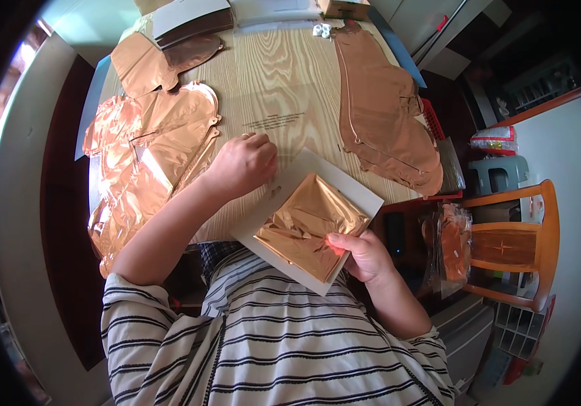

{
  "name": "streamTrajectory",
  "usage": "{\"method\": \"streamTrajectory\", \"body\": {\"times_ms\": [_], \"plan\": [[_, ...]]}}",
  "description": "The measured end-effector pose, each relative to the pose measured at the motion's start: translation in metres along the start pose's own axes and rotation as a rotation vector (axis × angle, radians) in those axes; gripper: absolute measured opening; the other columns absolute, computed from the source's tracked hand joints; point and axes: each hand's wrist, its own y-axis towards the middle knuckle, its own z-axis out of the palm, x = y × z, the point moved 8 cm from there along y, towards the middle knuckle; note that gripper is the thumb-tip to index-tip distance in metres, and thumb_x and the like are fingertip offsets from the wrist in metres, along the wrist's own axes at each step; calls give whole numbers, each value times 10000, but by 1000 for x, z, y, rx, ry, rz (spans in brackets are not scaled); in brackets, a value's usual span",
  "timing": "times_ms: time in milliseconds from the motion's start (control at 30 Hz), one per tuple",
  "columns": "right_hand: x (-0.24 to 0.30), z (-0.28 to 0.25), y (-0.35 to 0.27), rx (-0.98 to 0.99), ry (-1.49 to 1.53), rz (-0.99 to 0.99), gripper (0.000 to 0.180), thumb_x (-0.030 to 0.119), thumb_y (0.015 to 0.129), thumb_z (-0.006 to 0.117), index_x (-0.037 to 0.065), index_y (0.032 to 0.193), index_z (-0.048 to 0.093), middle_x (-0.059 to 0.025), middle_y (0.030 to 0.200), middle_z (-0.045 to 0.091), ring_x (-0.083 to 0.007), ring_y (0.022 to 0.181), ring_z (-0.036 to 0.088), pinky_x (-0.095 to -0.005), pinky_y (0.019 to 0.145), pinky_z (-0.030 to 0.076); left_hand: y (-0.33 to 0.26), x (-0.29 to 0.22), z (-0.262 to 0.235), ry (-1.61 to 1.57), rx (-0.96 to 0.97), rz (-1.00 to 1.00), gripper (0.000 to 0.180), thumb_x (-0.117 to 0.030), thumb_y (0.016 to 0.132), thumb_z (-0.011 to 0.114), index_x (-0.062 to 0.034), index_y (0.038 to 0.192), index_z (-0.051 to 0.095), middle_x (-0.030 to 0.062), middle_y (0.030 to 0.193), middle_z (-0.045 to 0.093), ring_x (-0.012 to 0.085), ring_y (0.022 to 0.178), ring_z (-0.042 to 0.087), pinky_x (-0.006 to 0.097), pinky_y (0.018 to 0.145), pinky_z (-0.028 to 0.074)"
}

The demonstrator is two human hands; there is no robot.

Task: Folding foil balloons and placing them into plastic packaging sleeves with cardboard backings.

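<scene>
My right hand (365,254) grips a white card (246,227) with a folded copper-coloured foil balloon (307,220) lying on top. The thumb presses on the foil; the other fingers are mostly hidden beneath the card. Tilted like a diamond, the card is held close to my body at the table's near edge. My left hand (246,161) is closed, fingers curled, just left of the card's upper corner. It overlaps the near part of a clear plastic bag (273,118) with small print, lying flat on the table. What the left fingers hold, if anything, is hidden.
Flat copper foil balloons (162,142) are piled on the table's left side, and more (388,115) lie at the right. White sheets or cards (192,20) are stacked at the back left. Small white rolls (321,30) sit at the far edge. A wooden chair (507,243) stands right.
</scene>
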Motion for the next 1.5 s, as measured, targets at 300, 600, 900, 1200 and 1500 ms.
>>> {"method": "streamTrajectory", "body": {"times_ms": [300,600,900,1200,1500], "plan": [[-2,8,4,-104,-121,-191,240,79,870,733,44,1088,638,-16,911,648,-95,788,586,-242,729,471,-3,-16,6,138,256,-32,249,-79,791,674,-27,1000,550,115,969,554,312,1001,588,428,712,552],[-9,12,3,-78,-90,-199,237,79,883,714,42,1100,626,-3,899,629,-87,781,567,-237,724,455,-2,-9,2,68,399,-142,172,-77,811,663,-13,956,594,139,858,592,348,753,644,428,685,558],[-17,4,-13,-207,-164,-269,143,77,909,694,35,1030,632,0,844,613,-82,732,544,-236,688,436,-7,1,7,-257,457,-304,106,-94,804,666,-6,780,611,147,700,642,342,682,653,421,642,527],[-35,14,-28,-326,-208,-393,144,120,969,661,-9,906,661,10,805,615,-66,728,529,-244,672,432,-7,-6,9,-80,396,-303,124,-136,834,646,-23,800,607,147,736,643,364,693,653,457,652,530],[-39,19,-11,-286,-26,-379,144,133,957,683,14,1037,687,2,884,662,-67,792,598,-233,703,496,-13,-20,2,-63,394,-297,124,-139,840,636,-30,828,578,136,774,624,370,716,650,466,636,536]]}}
